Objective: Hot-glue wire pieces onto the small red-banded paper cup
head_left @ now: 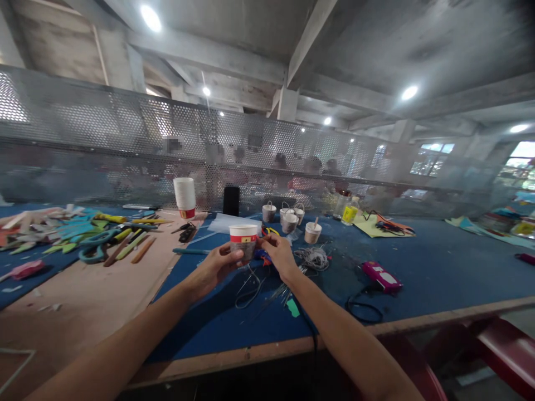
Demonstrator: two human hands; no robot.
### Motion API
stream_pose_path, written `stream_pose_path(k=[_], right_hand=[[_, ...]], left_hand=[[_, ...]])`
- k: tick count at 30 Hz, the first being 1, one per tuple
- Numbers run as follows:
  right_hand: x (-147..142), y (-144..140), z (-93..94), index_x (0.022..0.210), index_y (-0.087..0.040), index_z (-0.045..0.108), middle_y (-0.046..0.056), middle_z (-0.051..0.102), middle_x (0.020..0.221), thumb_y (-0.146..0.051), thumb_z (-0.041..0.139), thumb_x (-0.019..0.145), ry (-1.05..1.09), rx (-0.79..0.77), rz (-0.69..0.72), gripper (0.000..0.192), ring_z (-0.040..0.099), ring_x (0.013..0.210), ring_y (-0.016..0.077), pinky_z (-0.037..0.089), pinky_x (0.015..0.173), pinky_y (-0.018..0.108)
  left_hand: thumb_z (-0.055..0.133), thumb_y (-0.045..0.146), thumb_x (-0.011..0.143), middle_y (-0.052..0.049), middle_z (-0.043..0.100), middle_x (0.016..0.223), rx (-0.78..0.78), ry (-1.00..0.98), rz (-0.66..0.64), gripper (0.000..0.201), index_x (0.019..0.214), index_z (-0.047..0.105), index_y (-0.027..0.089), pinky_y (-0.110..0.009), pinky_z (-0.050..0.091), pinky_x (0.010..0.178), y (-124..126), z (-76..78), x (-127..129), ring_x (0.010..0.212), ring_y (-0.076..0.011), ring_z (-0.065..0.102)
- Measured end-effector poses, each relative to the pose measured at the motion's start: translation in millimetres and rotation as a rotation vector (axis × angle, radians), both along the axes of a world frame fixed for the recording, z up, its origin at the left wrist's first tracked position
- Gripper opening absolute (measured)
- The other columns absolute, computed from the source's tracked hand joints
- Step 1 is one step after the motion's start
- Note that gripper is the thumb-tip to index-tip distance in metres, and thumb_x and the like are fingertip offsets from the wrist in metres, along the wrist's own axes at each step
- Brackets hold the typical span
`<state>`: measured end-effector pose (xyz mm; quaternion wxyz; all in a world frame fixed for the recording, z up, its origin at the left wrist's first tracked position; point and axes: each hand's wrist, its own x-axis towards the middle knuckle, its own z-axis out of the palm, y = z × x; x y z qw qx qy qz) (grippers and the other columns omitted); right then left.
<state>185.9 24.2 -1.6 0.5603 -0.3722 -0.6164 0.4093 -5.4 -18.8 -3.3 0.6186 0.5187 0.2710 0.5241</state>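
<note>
Table edge (251, 354): runs nearer than both hands, beneath the forearms.
Wire pieces (286, 290): lie loose just nearer than the right hand.
Left hand (217, 267): grips the paper cup, thumb across its front.
Right hand (275, 253): fingers bent at the cup's right side; whether they pinch anything, I cannot tell.
Paper cup (243, 240): upright between the hands; seems partway, lower wall grey, red band bare, no loop visible.
Room: blue mat (443, 267) lies open well right of the hands; scissors (94, 248) and other tools crowd the left.
Looped cups (289, 224): beyond the right hand, apparently further along.
Cup stack (184, 195): beyond the left hand, apparently unworked.
Mesh partition (234, 167): bounds the far side.
</note>
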Motion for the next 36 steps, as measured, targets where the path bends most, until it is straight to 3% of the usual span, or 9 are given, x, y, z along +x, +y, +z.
stream_pose_path(k=[13,23,28,36], right_hand=[[0.0,-2.4,3.5,0.067,-0.019,0.064,-0.002,0.061,0.063,-0.041,0.07,0.074,0.003,-0.017,-0.011,0.024,0.053,0.063,0.014,0.041,0.062,0.026],[-0.9,-3.4,2.7,0.068,-0.021,0.06,-0.003,0.057,0.061,-0.045,0.068,0.075,-0.007,-0.043,-0.011,0.027,0.05,0.061,0.0144,0.04,0.061,0.026],[-1.3,-4.7,4.6,0.069,-0.02,0.06,-0.003,0.06,0.064,-0.041,0.067,0.073,0.033,-0.031,-0.029,0.023,0.053,0.065,0.0147,0.041,0.064,0.027],[-0.9,-0.6,-2.3,0.072,-0.021,0.061,-0.003,0.061,0.067,-0.042,0.065,0.078,-0.034,0.041,-0.071,0.023,0.052,0.064,0.0151,0.042,0.063,0.026]], left_hand=[[0.083,0.03,0.077,-0.014,0.075,0.122,0.0,0.057,0.034,0.043,0.118,0.076,0.018,-0.045,0.049,0.103,2.6,-2.2,-1.7,0.114,-0.0321,0.067],[0.082,0.034,0.079,-0.012,0.074,0.123,-0.009,0.088,0.052,0.042,0.117,0.076,0.02,-0.034,0.05,0.088,3.8,-2.6,-3.0,0.112,-0.028,0.066],[0.087,0.029,0.072,-0.009,0.076,0.113,-0.019,0.017,0.188,0.044,0.113,0.073,0.021,-0.03,0.051,0.08,3.4,-0.4,1.2,0.102,-0.0229,0.068],[0.084,0.032,0.076,-0.012,0.075,0.116,-0.003,0.068,0.21,0.038,0.109,0.073,0.017,-0.039,0.049,0.097,3.0,-1.1,2.9,0.111,-0.0276,0.067]])
